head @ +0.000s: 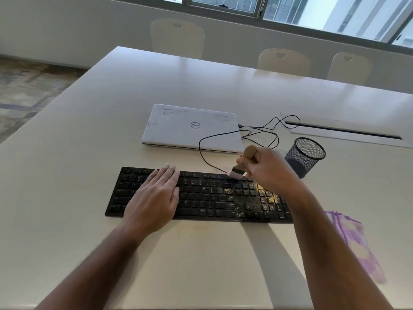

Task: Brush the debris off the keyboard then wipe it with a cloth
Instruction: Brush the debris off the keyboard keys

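Brushing is under way at the back edge of the keyboard (pixel 201 193), which lies across the near part of the table (pixel 89 108). The right hand (pixel 266 168) has its fingers curled around the wooden handle of a small brush (pixel 237 173), bristles down on the top row of keys. The left hand (pixel 154 195) lies flat with straight fingers on the left half of the keys, holding nothing, only pinning the board.

Yellowish debris (pixel 252 198) covers the right end, thickest around the number pad. The cloth (pixel 355 242), purple and white, waits on the table just right of the right forearm.

The likeliest trouble, to my eye:
1. A hard sweep toward the left would spread the crumbs over clean keys, or push them down between keys.
2. Flicking them right could land them on the cloth and dirty it before the wipe.
3. The forearm crosses the dirty patch and could smear it.
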Demonstrator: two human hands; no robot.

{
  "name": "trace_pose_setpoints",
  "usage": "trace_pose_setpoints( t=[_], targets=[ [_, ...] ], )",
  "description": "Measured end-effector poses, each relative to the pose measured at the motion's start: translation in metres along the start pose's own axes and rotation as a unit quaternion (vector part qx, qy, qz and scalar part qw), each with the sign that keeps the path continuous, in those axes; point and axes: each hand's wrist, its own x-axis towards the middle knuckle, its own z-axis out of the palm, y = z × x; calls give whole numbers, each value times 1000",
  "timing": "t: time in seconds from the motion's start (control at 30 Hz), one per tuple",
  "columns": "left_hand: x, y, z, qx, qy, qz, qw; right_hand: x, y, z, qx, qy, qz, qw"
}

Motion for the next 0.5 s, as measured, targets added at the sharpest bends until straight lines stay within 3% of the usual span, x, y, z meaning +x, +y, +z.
trace_pose_setpoints(
  t=[0.17, 0.37, 0.5],
  targets=[
    [-1, -1, -1, -1, -3, -2, 1000, 0, -6, 10, 36, -23, -10, 999],
    [0, -1, 0, -1, 0, -2, 1000, -3, -3, 8, -23, 43, 12, 999],
    [0, 0, 0, 1, -2, -3, 1000, -9, -9, 11, -31, 7, 23, 999]
  ],
)
